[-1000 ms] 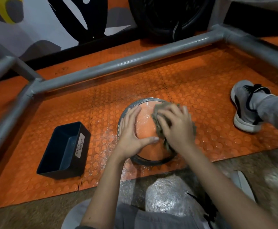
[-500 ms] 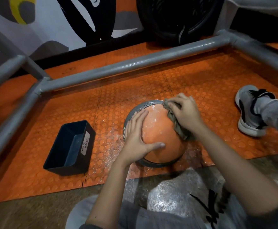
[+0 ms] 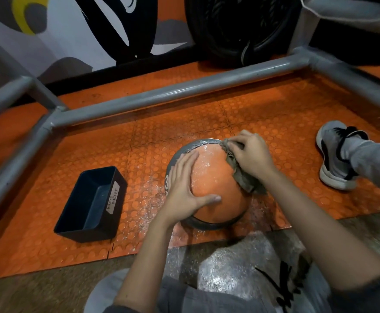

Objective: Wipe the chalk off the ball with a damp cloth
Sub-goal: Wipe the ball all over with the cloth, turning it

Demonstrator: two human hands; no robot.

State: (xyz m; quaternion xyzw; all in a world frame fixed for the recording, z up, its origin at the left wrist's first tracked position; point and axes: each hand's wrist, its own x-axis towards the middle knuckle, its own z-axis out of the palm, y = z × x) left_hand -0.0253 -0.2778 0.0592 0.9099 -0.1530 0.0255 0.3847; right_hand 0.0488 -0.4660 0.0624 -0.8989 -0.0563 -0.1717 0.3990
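Wiping: this is the step in hand, as I judge it, since the cloth is pressed to the ball and the chalk is not all off.
Ball: the orange ball (image 3: 209,177) with a grey band sits on the floor mat, just in front of the person's knees and between both hands.
Chalk on the ball: white specks show over the upper, far part of the orange face; the near part looks cleaner.
Cloth: a crumpled grey-brown cloth (image 3: 245,181) lies against the ball's far right edge, with its loose end trailing down the right side.
Right hand: the right hand (image 3: 250,154) has its fingers curled, bunching the cloth and pressing it onto the ball.
Left hand: the left hand (image 3: 184,184) lies flat on the ball's left side, fingers straight and thumb stretched across the near face; it grips nothing and only steadies the ball.
Next move: it probably calls for drawing the cloth across the speckled patch towards the left hand, which must hold the ball firm or turn it to bring up unwiped parts.
Mat: the orange studded mat (image 3: 184,123) carries scattered white dust (image 3: 153,199) just left of the ball.
Basket: a dark waste basket (image 3: 113,199) stands near the ball's left, apart from it.
Frame: grey pipes (image 3: 173,96) run beyond the ball.
Shoe: a grey shoe (image 3: 333,159) rests on the mat to the right.
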